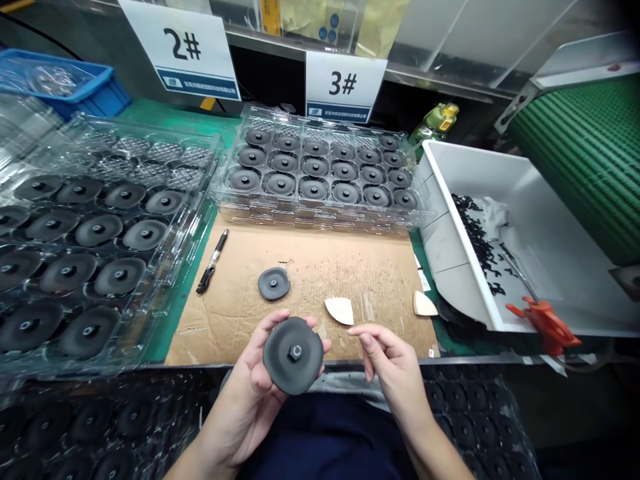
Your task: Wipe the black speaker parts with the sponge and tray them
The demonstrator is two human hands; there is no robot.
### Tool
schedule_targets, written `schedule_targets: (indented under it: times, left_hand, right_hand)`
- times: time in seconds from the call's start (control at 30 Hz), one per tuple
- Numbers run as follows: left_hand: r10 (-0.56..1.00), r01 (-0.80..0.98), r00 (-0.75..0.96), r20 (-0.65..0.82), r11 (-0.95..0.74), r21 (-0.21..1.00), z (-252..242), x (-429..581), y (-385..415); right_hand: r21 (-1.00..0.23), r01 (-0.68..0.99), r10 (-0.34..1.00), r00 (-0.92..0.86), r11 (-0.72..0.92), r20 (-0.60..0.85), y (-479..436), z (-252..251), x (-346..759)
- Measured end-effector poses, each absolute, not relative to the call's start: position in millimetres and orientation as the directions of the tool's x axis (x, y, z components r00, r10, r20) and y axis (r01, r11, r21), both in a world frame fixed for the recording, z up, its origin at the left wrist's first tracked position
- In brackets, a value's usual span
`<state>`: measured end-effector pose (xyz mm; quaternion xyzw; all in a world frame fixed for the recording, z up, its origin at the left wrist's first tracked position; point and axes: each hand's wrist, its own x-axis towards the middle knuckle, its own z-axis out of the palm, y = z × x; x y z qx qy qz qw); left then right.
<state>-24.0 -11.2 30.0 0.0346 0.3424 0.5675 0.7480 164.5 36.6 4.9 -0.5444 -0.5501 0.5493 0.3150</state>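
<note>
My left hand [260,380] grips a black rounded disc [285,370] by its edge, tilted so the threaded metal stud at its centre faces me. To the right, my right hand [387,357] hovers apart from the disc, thumb closed against the index finger. Whether anything sits in that pinch cannot be made out. Just beyond its fingertips a white wedge-shaped pad [340,311] lies on the cardboard sheet [240,260]. Another such disc [274,283] rests on the cardboard, stud upward. A second white pad [425,304] lies at the cardboard's right edge.
Clear plastic trays with several black discs stand at the back [320,217] and left [165,267]. A pen [213,261] lies on the cardboard's left side. On the right, a white bin [460,247] holds small black parts; an orange-handled tool [547,323] leans over its rim.
</note>
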Motion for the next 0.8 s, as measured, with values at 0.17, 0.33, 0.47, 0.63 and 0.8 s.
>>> schedule_targets:
  times: [0.17, 0.33, 0.47, 0.63, 0.8]
  left_hand:
    - [0.881, -0.822, 0.136, -0.453, 0.355, 0.444, 31, -24, -12]
    - [0.891, -0.833, 0.114, -0.44, 0.327, 0.447, 28, -22, -15]
    - [0.859, -0.88, 0.095, -0.503, 0.309, 0.362, 22, -19, -13]
    - [0.772, -0.93, 0.125, -0.624, 0.309, 0.196, 12, -17, -8]
    - [0.81, -0.912, 0.093, -0.579, 0.303, 0.277, 8, -7, -7]
  right_hand:
    - [-0.93, 0.368, 0.967, -0.231, -0.016, -0.108, 45, 7, 158]
    - [-0.747, 0.65, 0.967, -0.25, 0.139, -0.038, 65, -24, 153]
    - [-0.723, 0.657, 0.952, -0.307, 0.214, 0.003, 65, -56, 151]
    - [-0.767, 0.576, 0.905, -0.426, 0.282, 0.013, 66, -56, 155]
    - [-0.832, 0.492, 0.918, -0.393, 0.256, 0.05, 68, 12, 148]
